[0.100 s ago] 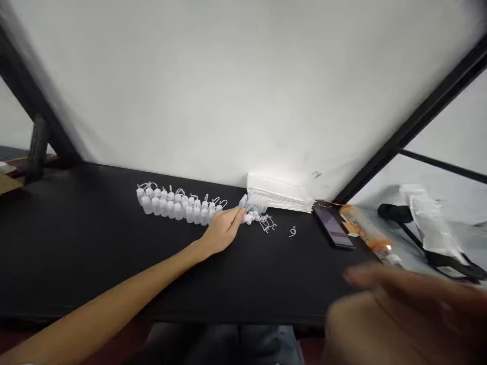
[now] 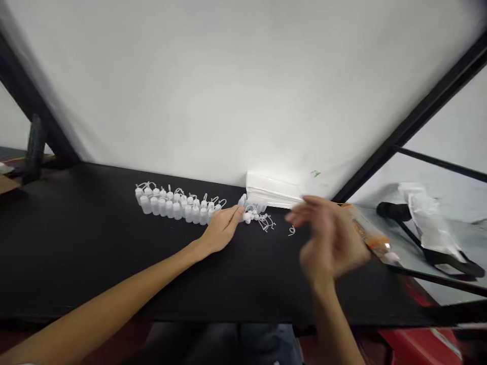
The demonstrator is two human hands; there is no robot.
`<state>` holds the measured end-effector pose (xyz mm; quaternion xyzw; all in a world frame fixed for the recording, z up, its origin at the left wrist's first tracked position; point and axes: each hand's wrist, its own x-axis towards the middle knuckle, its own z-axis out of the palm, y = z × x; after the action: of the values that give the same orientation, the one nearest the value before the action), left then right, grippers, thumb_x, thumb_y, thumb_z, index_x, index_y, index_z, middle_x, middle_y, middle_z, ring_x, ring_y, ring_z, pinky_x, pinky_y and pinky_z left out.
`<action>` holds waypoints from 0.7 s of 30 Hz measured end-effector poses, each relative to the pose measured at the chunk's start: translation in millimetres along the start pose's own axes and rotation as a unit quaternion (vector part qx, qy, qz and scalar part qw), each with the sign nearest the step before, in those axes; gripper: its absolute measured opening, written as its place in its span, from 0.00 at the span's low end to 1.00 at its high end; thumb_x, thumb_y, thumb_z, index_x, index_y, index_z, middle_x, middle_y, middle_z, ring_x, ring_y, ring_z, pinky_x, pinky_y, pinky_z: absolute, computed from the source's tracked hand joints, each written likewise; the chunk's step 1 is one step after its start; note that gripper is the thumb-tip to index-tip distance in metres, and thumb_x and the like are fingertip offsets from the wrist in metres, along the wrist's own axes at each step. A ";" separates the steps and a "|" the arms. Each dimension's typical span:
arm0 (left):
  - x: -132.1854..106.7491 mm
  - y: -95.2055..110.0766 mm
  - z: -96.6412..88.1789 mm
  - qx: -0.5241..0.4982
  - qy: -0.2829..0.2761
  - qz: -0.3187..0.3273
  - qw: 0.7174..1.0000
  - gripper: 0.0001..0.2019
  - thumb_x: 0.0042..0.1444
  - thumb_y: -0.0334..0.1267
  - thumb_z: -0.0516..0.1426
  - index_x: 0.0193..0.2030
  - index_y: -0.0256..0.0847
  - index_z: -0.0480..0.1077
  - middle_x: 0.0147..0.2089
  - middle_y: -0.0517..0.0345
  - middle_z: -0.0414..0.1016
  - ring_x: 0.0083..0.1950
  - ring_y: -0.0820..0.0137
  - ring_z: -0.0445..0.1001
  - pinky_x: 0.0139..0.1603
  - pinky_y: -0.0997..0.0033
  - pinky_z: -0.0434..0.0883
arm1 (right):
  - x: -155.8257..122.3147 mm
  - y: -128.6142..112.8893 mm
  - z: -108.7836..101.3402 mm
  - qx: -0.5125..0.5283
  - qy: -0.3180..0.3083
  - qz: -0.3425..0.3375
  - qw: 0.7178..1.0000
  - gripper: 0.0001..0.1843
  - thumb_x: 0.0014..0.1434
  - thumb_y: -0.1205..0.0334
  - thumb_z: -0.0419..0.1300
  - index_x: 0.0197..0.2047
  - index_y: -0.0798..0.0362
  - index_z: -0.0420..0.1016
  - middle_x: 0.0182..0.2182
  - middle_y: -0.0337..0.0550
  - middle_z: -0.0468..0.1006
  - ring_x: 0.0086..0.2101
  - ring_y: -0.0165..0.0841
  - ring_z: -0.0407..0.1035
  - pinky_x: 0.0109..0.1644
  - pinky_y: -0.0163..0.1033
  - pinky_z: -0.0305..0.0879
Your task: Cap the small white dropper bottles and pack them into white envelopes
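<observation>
A double row of small white plastic bottles (image 2: 175,204) stands on the black table (image 2: 95,253) near the wall. My left hand (image 2: 222,228) rests at the row's right end, fingers pinched on a small white bottle (image 2: 247,218). Loose white caps with thin tethers (image 2: 265,222) lie just right of it, and a single cap (image 2: 292,231) lies further right. My right hand (image 2: 329,238) hovers blurred above the table beside that cap, fingers spread and holding nothing.
A stack of white sheets (image 2: 272,195) lies against the wall. An orange tube (image 2: 371,235) sits right of my right hand. A black tool and a clear plastic bag (image 2: 429,223) lie on the grey surface at right. A dark post (image 2: 33,147) stands far left.
My right hand has swung up and left from the lower right corner to above the table near the single cap, now covering the phone. My left hand stays put.
</observation>
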<state>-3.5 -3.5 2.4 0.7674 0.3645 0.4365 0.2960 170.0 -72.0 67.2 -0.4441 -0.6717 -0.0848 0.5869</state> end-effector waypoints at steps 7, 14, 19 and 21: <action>-3.1 0.9 -3.6 -0.024 -0.014 0.019 0.999 0.16 0.68 0.45 0.44 0.39 0.39 0.68 0.24 0.64 0.60 0.25 0.74 0.60 0.28 0.73 0.59 | 0.1 68.7 54.5 0.009 -0.076 -0.003 0.997 0.16 0.65 0.62 0.54 0.55 0.55 0.66 0.35 0.42 0.76 0.23 0.25 0.68 0.24 0.32 0.62; -2.1 -1.9 -0.5 0.042 0.006 0.069 0.997 0.12 0.67 0.40 0.48 0.47 0.38 0.69 0.33 0.60 0.70 0.28 0.73 0.64 0.33 0.71 0.63 | -22.8 63.2 56.5 0.022 -0.120 -0.005 0.993 0.08 0.66 0.63 0.52 0.34 0.52 0.66 0.24 0.37 0.71 0.22 0.26 0.64 0.27 0.32 0.59; -2.1 -3.3 1.7 0.054 0.007 0.086 0.995 0.12 0.66 0.39 0.49 0.50 0.38 0.69 0.37 0.57 0.72 0.28 0.74 0.65 0.33 0.72 0.64 | -22.5 59.3 59.7 0.043 -0.108 -0.001 0.993 0.09 0.65 0.64 0.53 0.31 0.52 0.63 0.22 0.35 0.67 0.21 0.26 0.62 0.25 0.33 0.57; -1.5 -3.2 2.6 0.053 0.006 0.089 0.995 0.13 0.66 0.39 0.49 0.51 0.38 0.70 0.39 0.56 0.72 0.28 0.75 0.65 0.32 0.72 0.64 | -22.3 60.0 59.0 0.051 -0.105 0.010 0.993 0.08 0.65 0.64 0.53 0.32 0.52 0.63 0.22 0.35 0.68 0.21 0.26 0.63 0.25 0.33 0.58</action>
<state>-2.6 -3.2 -1.8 0.8086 0.3194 0.4459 0.2127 167.8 -10.2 6.0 -0.4267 -0.7287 0.0020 0.5357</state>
